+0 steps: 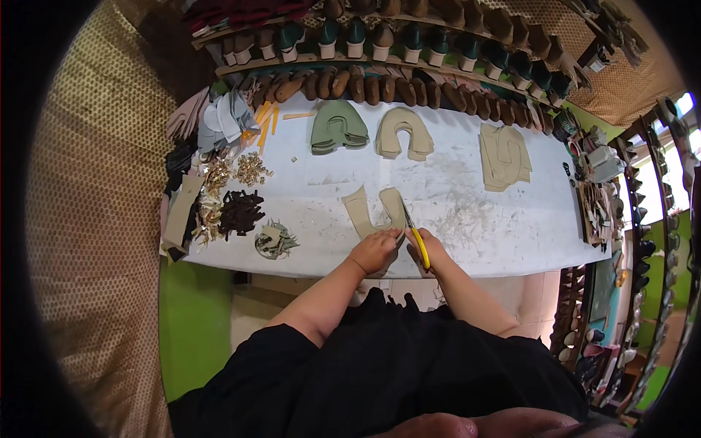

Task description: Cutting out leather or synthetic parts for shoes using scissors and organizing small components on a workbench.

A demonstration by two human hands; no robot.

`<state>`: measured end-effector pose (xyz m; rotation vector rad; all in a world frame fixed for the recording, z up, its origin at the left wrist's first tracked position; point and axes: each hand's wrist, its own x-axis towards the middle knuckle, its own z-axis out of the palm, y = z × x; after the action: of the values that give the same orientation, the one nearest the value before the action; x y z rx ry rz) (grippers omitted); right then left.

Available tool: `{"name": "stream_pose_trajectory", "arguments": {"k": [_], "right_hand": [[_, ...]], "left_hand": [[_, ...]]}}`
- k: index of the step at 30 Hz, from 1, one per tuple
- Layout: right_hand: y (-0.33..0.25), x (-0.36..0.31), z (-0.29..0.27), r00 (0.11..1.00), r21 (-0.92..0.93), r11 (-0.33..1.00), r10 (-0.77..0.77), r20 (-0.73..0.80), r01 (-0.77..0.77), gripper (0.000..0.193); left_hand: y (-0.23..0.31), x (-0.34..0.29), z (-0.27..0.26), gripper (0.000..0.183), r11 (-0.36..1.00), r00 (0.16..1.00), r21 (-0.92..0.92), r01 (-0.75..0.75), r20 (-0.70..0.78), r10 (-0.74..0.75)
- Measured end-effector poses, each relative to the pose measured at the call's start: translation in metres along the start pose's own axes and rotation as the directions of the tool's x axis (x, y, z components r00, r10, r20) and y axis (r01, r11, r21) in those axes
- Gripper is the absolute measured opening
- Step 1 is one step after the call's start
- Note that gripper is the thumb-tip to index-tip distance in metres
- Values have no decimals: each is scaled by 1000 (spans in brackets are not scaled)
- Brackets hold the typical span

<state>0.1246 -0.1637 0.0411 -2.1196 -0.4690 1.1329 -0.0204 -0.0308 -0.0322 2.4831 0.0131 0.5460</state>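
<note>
A beige U-shaped shoe upper piece (357, 209) lies near the front edge of the white table, its two ends pointing away from me. My left hand (374, 250) is closed on the curved near part of it. In my right hand (432, 252) I grip scissors with yellow handles (422, 250); their blades run along the outer edge of the piece's right arm. Whether the blades are parted is hard to see. Farther back lie stacks of green cut pieces (338, 128), beige cut pieces (416, 131) and more beige pieces (505, 157) to the right.
On the white table (321, 175), the left side holds gold-coloured bits (252, 169), dark brown strips (241, 212) and a small dish of scraps (275, 241). Brown shoe lasts (387, 90) line the back, with shelved shoes (355, 36) above. Shoe racks (642, 248) stand at right.
</note>
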Motion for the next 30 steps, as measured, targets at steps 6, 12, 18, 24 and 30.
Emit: {"name": "stream_pose_trajectory", "arguments": {"k": [6,12,18,24,30], "right_hand": [[8,14,1,1000,38,999,26,-1,-26,68],[15,19,7,998,-29,999,-26,-64,24,69],[-5,10,2,1000,69,998,8,-14,-7,67],[3,20,-1,998,-62,998,-27,-54,24,63],[5,22,-2,999,-57,998,-37,-30,35,60]], "left_hand": [[6,7,-7,25,999,1000,29,-29,11,28],[2,3,-1,18,1000,1000,-13,12,12,-12],[4,3,-3,18,1000,1000,-15,-8,12,9],[6,6,-5,18,1000,1000,-19,-19,10,19],[3,3,-3,23,1000,1000,-5,-19,22,19]]}}
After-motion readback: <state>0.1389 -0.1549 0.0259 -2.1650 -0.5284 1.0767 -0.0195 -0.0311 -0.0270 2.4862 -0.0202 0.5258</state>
